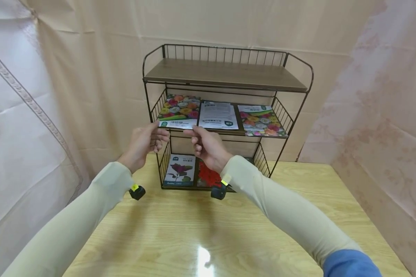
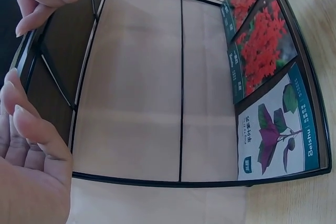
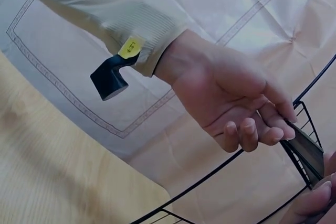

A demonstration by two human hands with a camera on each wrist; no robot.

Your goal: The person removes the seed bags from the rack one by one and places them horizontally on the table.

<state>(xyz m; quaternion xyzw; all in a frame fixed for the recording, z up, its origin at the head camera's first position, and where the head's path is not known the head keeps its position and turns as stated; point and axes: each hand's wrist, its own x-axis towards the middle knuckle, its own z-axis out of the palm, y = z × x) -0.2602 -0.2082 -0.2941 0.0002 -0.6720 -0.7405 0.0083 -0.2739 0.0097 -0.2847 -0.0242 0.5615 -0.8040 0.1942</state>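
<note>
A seed packet printed with bright mixed flowers (image 1: pixel 179 109) lies at the left end of the rack's middle shelf, its white printed edge toward me. My left hand (image 1: pixel 141 145) pinches its near left corner, thumb on top and fingers below. At the near right corner my right hand (image 1: pixel 209 148) holds the same packet between thumb and forefinger, its other fingers curled under. In the right wrist view the left hand (image 3: pixel 226 90) has its fingertips at the packet's edge. Beside this packet lies a white text-covered packet (image 1: pixel 217 115), then another flower packet (image 1: pixel 261 121).
The black wire rack (image 1: pixel 225 82) has a bare brown top shelf (image 1: pixel 225 71). On its bottom shelf are a packet with a purple-leaved plant (image 1: pixel 179 169) and red-flower packets (image 2: pixel 262 45). The rack stands on a light wooden table (image 1: pixel 170 231), with cloth (image 1: pixel 100 77) hanging behind.
</note>
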